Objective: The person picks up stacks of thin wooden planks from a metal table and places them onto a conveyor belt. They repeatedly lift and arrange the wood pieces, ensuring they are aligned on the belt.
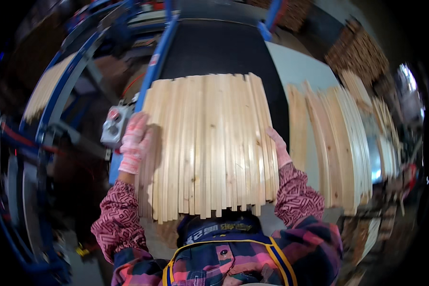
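A wide row of pale wooden strips (209,143) lies side by side in front of me, its far part over a black conveyor belt (214,45). The strips' ends are uneven at both the far and near edges. My left hand (136,143), in a pink-and-white glove, rests along the left edge of the row with its fingers stretched out. At the opposite edge, my right hand (279,145) lies flat against the outermost strip, also gloved; its fingertips are partly hidden. The near ends of the strips reach close to my body.
A blue frame rail (157,62) and a grey control box (115,126) with a red button stand at the left. On a pale side table (300,69) to the right lie more wooden strips (336,143). Stacked wood (357,52) stands farther back. Another blue rack (64,90) holds strips far left.
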`<action>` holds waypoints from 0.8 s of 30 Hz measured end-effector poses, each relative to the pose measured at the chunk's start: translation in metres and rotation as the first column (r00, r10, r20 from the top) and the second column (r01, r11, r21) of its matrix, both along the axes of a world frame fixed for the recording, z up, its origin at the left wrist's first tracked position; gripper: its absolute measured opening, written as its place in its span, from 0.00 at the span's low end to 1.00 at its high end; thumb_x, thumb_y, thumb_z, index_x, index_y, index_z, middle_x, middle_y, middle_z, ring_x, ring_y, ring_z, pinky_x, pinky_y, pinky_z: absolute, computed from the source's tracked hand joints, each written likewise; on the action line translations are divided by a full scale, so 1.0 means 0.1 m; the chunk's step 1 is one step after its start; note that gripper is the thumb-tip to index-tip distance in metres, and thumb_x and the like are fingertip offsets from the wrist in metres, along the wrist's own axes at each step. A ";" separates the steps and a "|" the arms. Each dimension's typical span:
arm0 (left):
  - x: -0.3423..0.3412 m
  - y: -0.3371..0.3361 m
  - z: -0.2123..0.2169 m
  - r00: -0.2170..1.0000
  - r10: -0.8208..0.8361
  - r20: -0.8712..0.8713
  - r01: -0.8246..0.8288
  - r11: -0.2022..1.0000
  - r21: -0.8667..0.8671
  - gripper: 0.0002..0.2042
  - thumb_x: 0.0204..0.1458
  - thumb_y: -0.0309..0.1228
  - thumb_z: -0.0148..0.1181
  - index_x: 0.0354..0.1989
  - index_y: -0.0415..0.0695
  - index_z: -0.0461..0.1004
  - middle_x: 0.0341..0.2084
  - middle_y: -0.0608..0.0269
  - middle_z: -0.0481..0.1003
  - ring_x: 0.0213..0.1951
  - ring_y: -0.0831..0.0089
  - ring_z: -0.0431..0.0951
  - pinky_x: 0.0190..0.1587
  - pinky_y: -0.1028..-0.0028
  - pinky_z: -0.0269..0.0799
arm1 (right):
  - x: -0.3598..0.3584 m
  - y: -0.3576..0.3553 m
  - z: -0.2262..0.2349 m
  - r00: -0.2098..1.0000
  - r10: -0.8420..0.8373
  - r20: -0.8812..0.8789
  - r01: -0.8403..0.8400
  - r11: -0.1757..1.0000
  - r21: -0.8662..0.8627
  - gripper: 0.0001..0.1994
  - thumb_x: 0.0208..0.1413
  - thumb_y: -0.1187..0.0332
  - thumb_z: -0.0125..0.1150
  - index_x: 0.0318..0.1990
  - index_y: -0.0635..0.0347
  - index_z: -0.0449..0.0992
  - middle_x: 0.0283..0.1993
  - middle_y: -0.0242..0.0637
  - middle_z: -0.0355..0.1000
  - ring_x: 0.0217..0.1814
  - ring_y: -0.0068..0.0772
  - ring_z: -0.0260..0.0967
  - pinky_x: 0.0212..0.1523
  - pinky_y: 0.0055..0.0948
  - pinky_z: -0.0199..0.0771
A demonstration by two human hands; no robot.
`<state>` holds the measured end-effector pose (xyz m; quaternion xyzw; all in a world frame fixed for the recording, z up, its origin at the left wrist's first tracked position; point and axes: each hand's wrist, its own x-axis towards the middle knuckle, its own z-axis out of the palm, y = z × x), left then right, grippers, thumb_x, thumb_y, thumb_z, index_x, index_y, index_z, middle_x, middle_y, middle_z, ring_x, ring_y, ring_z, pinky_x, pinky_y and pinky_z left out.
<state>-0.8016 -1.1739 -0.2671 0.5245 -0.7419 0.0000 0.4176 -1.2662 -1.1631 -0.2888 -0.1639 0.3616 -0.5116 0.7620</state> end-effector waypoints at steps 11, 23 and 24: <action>0.14 -0.19 -0.23 0.832 0.082 0.549 -0.253 0.936 0.244 0.26 0.62 0.48 0.51 0.66 0.51 0.67 0.67 0.53 0.62 0.70 0.52 0.57 0.70 0.61 0.56 | -0.45 0.36 0.24 -0.376 -0.189 -0.907 -0.193 0.973 -0.123 0.35 0.55 0.36 0.54 0.63 0.50 0.68 0.61 0.47 0.67 0.62 0.55 0.66 0.62 0.47 0.66; 0.19 -0.15 -0.36 0.878 0.119 0.464 -0.236 0.950 0.203 0.24 0.59 0.47 0.56 0.62 0.50 0.71 0.63 0.52 0.68 0.67 0.53 0.63 0.67 0.62 0.61 | -1.36 0.90 -0.13 0.199 0.012 -0.980 -0.313 0.948 -0.052 0.52 0.46 0.42 0.69 0.74 0.59 0.52 0.68 0.59 0.63 0.73 0.52 0.58 0.70 0.35 0.58; 0.19 -0.17 -0.38 0.877 0.109 0.467 -0.226 0.953 0.202 0.24 0.59 0.47 0.57 0.62 0.50 0.71 0.63 0.52 0.68 0.67 0.52 0.63 0.67 0.62 0.61 | -1.30 0.93 -0.25 0.384 0.023 -0.923 -0.333 0.936 -0.115 0.48 0.48 0.42 0.68 0.72 0.60 0.57 0.66 0.60 0.65 0.71 0.52 0.60 0.69 0.37 0.59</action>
